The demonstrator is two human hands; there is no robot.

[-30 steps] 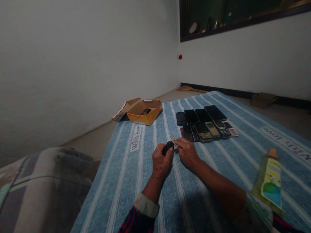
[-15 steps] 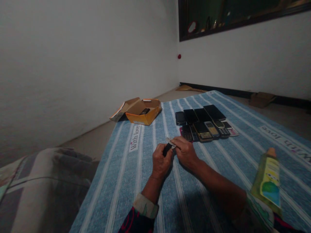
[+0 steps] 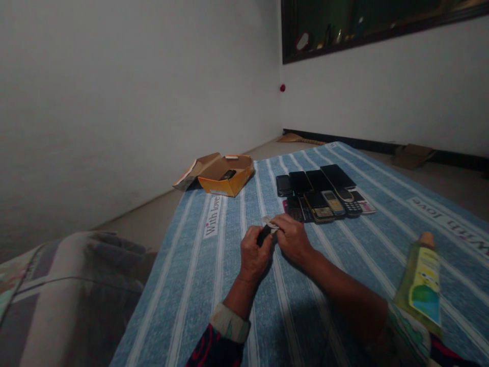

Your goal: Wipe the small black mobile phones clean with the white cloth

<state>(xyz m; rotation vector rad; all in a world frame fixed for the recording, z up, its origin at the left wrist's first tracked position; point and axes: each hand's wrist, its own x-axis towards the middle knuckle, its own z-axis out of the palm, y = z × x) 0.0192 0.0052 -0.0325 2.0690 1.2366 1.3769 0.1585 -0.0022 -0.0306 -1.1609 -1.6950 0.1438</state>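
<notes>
My left hand (image 3: pixel 255 257) is closed around a small black object (image 3: pixel 263 234), which looks like a mobile phone mostly hidden by my fingers. Pinched in my right hand (image 3: pixel 293 238) is a crumpled white wipe (image 3: pixel 269 223), pressed against the far end of the black object. Both hands meet low over the striped blue cloth (image 3: pixel 305 300). Just beyond them lie several phones in two rows: keypad phones (image 3: pixel 320 206) in front, and dark flat-screen phones (image 3: pixel 300 182) with a larger black tablet-like device (image 3: pixel 337 176) behind.
An open orange cardboard box (image 3: pixel 225 184) with a dark phone (image 3: pixel 228 175) inside stands at the cloth's far left. To the right of my right forearm lies a bottle (image 3: pixel 422 280) of yellow-green liquid. Folded grey fabric (image 3: pixel 76 295) is at the lower left. White walls close off the back.
My right hand has shifted slightly with the white wipe at the end of the black object. My left hand keeps its hold, and the other things stay in place.
</notes>
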